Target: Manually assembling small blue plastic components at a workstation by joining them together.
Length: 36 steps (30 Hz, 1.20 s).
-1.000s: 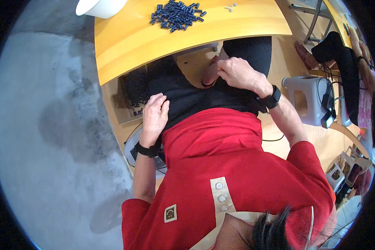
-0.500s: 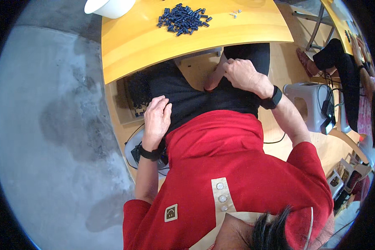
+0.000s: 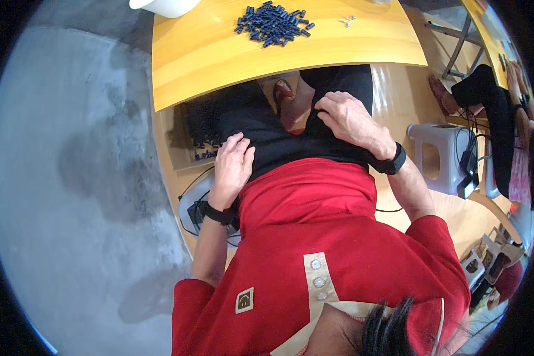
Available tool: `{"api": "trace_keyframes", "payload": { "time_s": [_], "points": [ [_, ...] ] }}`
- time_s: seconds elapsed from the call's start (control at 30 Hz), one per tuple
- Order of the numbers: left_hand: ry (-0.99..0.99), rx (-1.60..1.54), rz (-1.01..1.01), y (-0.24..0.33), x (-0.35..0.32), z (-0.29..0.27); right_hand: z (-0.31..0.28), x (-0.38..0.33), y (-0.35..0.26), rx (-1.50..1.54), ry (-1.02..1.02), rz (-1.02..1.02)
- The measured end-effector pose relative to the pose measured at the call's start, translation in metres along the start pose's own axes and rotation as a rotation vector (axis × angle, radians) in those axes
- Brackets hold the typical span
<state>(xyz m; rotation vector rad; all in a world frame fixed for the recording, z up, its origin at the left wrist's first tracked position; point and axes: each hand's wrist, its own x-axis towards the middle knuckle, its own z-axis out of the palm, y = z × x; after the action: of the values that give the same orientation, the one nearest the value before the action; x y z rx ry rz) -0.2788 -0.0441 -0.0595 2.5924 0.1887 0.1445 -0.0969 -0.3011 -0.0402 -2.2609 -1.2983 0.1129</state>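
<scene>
My left hand (image 3: 232,169) rests on my left thigh, its fingers stretched forward over the black trousers (image 3: 279,145). On the right thigh lies my right hand (image 3: 353,123), palm down, with the fingers loosely bent and the thumb apart; nothing shows in it. Both wrists carry dark bands. Beyond my knees, on the yellow wooden table (image 3: 219,65), is a pile of small dark-blue cylindrical pieces (image 3: 273,25). A few small metal pieces (image 3: 348,22) lie to its right.
A white container (image 3: 169,6) stands at the table's far left. To my right are a light grey plastic stool (image 3: 436,155) with cables and a black adapter (image 3: 469,159), and another person's legs and hands at a second table. A grey wall (image 3: 77,178) runs along my left.
My right hand has loosened from a closed, raised shape and settled flatter on the thigh. My right leg has shifted, and a foot in a reddish sandal now shows under the table.
</scene>
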Motion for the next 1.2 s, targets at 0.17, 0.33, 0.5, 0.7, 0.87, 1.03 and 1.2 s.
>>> {"api": "trace_keyframes", "payload": {
  "time_s": [0.17,0.33,0.5,0.7,0.87,1.03,1.2],
  "points": [
    [0.005,0.017,0.014,-0.004,-0.003,0.002,0.003,0.002,-0.004,0.034,0.005,-0.029],
    [0.007,0.023,0.031,-0.003,-0.005,0.007,0.002,0.004,-0.008,0.066,-0.004,-0.033],
    [0.031,0.005,-0.001,-0.004,-0.007,0.003,0.006,0.011,-0.010,0.097,-0.010,-0.038],
    [0.050,-0.011,0.003,-0.008,-0.008,0.006,0.006,0.008,-0.009,0.072,-0.037,0.013],
    [0.072,-0.045,0.069,-0.008,-0.006,0.009,0.005,0.002,-0.007,0.066,-0.027,0.017],
    [0.092,-0.094,0.053,-0.003,-0.001,-0.005,-0.016,0.012,-0.022,0.247,0.019,0.044],
    [0.155,-0.188,0.072,0.024,0.018,-0.038,-0.060,0.011,-0.019,0.247,0.185,0.257]
  ]
}}
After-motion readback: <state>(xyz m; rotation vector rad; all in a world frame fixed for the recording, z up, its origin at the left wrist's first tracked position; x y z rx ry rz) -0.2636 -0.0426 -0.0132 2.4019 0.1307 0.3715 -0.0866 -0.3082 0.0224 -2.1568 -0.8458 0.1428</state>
